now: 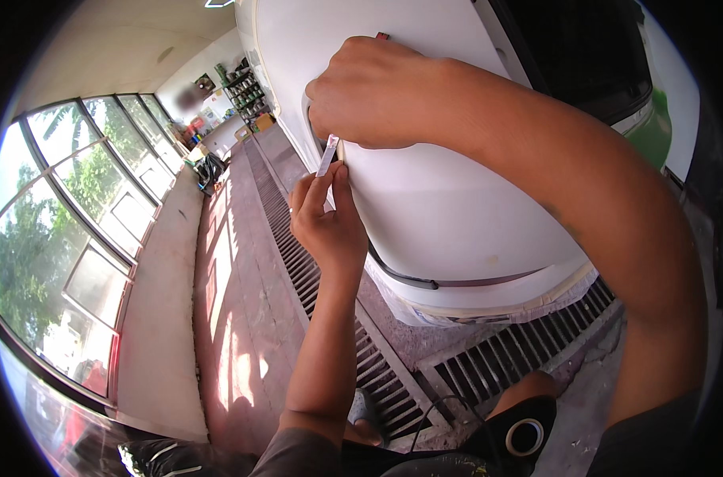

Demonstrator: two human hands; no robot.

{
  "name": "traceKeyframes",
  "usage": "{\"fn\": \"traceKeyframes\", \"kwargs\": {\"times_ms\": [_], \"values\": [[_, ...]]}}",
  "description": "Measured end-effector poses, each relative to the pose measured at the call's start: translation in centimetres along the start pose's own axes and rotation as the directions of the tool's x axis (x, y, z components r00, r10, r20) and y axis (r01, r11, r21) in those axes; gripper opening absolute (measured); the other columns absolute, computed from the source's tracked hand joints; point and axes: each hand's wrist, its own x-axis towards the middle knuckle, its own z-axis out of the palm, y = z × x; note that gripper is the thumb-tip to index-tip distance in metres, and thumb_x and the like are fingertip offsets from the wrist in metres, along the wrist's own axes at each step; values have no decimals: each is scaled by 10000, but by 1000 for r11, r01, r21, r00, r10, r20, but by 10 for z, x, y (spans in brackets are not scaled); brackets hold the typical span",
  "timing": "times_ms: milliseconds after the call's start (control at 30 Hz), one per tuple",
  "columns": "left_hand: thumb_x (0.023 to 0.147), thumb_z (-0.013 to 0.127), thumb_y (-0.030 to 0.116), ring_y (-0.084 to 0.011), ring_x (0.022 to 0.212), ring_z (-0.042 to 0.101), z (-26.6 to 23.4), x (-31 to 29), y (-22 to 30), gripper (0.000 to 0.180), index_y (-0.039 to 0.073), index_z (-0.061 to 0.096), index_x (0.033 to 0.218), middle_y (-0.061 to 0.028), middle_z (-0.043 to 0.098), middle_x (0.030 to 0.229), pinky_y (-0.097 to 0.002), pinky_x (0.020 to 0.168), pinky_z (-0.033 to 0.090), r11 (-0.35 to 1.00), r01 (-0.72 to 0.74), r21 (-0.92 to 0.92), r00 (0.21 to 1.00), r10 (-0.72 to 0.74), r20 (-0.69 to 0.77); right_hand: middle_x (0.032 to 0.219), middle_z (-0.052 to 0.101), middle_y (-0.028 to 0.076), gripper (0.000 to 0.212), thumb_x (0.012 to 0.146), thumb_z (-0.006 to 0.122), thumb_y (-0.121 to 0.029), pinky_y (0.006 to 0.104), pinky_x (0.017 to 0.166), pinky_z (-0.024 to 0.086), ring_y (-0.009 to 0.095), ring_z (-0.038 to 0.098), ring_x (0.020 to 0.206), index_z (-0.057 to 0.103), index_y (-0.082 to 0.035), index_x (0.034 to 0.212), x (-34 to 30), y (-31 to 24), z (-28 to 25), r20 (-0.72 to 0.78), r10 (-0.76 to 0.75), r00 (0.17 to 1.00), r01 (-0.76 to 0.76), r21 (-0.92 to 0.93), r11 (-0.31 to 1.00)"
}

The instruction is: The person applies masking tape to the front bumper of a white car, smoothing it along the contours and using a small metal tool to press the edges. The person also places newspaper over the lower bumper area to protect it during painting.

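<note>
A white car body panel (449,191) fills the middle, its left edge running down beside my hands. My left hand (330,219) is closed, with a narrow pale strip (326,157) pinched between thumb and fingers, close to that edge. Just above, my right hand (369,95) presses against the panel with its fingers curled. What those fingers hold, if anything, is hidden by the back of the hand. A small red piece (382,36) shows past its knuckles; I cannot tell whether the hand holds it. Masking paper (449,312) lines the panel's lower border.
Metal floor grates (385,381) run beneath and beside the car. By my leg sits a ring-shaped roll of tape (509,437). Along the left stands a low wall (167,302) below large windows (75,207). Farther off are a loaded shelf (246,94) and a black bag (210,171).
</note>
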Motion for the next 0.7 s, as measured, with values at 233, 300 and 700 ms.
{"fn": "traceKeyframes", "kwargs": {"times_ms": [233,300,700], "values": [[1059,761,178,-110,903,714,2,-4,10,181,33,848,1120,-37,764,1006,-279,803,583,963,256,-84,967,-254,34,808,784,67,81,761,771,-47,420,673,595,303,771,773,785,-127,774,0,-1,2,-38,-24,999,24,-21,999],[1059,761,178,-114,911,720,1,-3,12,181,36,849,1129,-39,762,1008,-282,810,586,957,278,-84,961,-275,41,800,782,66,73,750,780,-51,417,665,591,296,774,775,778,-124,762,-1,-2,-1,-5,-29,1000,29,-43,999],[1066,738,224,-173,930,716,-1,-10,18,250,18,839,1166,-78,756,1023,-336,841,552,986,161,30,986,-162,40,992,772,89,14,797,803,-80,413,724,620,280,798,885,802,-67,802,-5,1,3,14,-22,1000,23,-53,998]]}}
